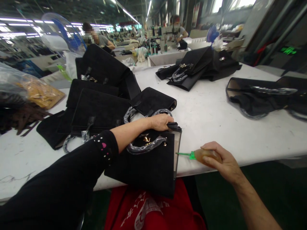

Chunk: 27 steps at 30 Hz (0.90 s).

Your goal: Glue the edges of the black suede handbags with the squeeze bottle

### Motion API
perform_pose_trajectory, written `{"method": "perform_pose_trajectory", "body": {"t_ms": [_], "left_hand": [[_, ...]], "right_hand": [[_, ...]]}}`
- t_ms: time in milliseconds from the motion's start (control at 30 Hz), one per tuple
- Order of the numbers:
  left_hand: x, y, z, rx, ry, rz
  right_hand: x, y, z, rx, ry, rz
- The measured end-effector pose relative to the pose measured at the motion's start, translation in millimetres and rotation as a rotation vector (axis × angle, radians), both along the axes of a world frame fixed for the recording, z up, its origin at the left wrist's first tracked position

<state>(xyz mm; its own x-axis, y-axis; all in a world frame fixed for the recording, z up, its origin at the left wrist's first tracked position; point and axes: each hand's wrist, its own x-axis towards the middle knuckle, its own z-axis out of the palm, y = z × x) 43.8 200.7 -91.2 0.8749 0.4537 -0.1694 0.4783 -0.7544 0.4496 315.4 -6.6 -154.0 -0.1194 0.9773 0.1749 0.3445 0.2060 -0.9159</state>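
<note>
A black handbag (153,169) lies at the table's front edge, partly overhanging it, with gold hardware and a plastic-wrapped handle (146,148). My left hand (161,122) is closed on the bag's far right corner, where the black material is folded up. Along the bag's right side a pale strip (177,143) shows. My right hand (219,159) is wrapped round a glue bottle (203,157) of amber liquid with a green cap and a long thin green nozzle. The nozzle points left, its tip at the pale strip; whether it touches is too fine to tell.
Black bags (100,105) are piled on the left of the white table (203,118). More black bags (196,65) lie at the back, and others (266,95) at the right. A plastic bag (35,86) and brown strips (26,118) are far left. Two people work beyond, near fans.
</note>
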Motion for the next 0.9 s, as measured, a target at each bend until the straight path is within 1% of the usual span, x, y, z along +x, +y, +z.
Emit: {"method": "perform_pose_trajectory", "body": {"t_ms": [67,200,233,367,433,600,767,900], "left_hand": [[0,0,-0.3,-0.001,-0.002,-0.001],[0,-1,0.4,0.005,-0.005,0.001],[0,-2,0.9,0.007,-0.004,0.001],[-1,-3,3.0,0.012,-0.006,0.0],[-1,-3,3.3,0.011,-0.01,0.001],[-1,-2,3.1,0.004,-0.022,0.002],[-2,-2,4.7,0.004,-0.04,0.002],[-4,-2,3.6,0.003,-0.051,0.005]], "right_hand": [[1,1,0.3,-0.009,-0.003,0.029],[3,4,1.3,0.015,-0.001,-0.028],[3,4,2.3,0.01,-0.003,-0.016],[0,-3,9.1,-0.024,0.0,0.11],[-2,-8,10.6,-0.022,0.011,0.139],[-6,-19,8.0,0.027,0.027,0.08],[-10,-28,10.0,0.018,0.02,0.149],[-12,-32,9.5,0.047,0.01,0.076]]}}
